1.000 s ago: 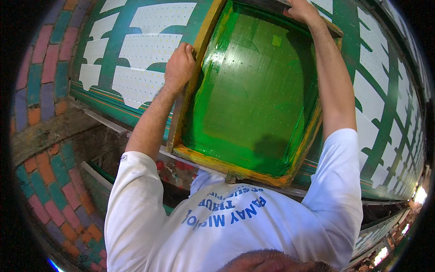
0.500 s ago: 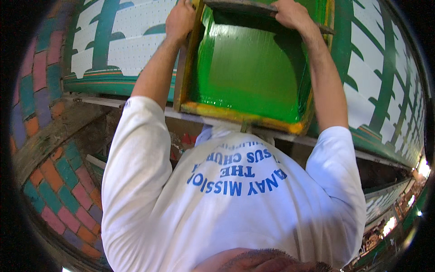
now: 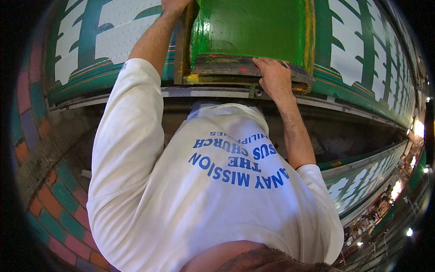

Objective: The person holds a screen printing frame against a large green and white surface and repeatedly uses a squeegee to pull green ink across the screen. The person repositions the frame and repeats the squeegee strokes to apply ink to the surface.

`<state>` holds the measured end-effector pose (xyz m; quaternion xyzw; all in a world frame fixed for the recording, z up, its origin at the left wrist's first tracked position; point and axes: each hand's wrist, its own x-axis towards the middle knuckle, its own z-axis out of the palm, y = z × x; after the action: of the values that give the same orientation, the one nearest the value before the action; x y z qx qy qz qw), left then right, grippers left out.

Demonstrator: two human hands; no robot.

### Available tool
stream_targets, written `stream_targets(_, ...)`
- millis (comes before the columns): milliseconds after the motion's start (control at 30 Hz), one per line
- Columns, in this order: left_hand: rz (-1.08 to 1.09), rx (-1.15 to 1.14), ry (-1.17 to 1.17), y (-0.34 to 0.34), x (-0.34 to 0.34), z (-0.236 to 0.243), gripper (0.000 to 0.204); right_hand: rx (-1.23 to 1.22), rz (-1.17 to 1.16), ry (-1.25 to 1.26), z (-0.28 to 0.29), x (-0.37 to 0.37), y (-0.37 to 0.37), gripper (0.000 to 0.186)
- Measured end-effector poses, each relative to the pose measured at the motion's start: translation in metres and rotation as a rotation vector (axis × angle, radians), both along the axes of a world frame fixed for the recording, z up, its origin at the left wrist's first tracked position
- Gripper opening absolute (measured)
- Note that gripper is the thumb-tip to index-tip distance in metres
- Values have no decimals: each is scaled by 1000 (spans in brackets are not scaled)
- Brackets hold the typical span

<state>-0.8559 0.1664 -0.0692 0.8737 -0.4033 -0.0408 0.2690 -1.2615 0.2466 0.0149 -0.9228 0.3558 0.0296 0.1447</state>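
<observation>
A wooden screen printing frame (image 3: 180,54) with green-coated mesh (image 3: 253,27) lies on the long printing table, its near rail by the table's front edge. Across the near end of the mesh rests a paint-stained wooden squeegee (image 3: 222,66). My right hand (image 3: 274,78) grips the right part of the squeegee, fingers over its top edge. At the frame's left rail, my left hand (image 3: 176,4) is closed on it, its fingertips cut off by the picture's upper edge. White printed panels (image 3: 129,31) with green shapes between them show left and right of the frame.
A metal rail (image 3: 208,92) with a small bracket (image 3: 258,92) runs along the table's front edge. At left stands a wall of painted, multicoloured bricks (image 3: 63,199). Another table with similar panels (image 3: 358,183) is at the right, with lights beyond it.
My right hand has drawn the squeegee from the far part of the mesh to its near end. The tilted frame now lies flatter, its near rail back from overhanging the table edge.
</observation>
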Motion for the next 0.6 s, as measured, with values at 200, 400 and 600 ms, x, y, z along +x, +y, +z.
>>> stream_targets(200,-67,105,-56,2,-6,16,45,79,-28,24,14,-2,-12,52)
stream_targets(400,17,102,-12,-2,-3,11,50,56,83,-19,6,-19,16,44)
stream_targets(600,25,115,38,-4,20,2,61,323,162,-179,8,-58,16,49)
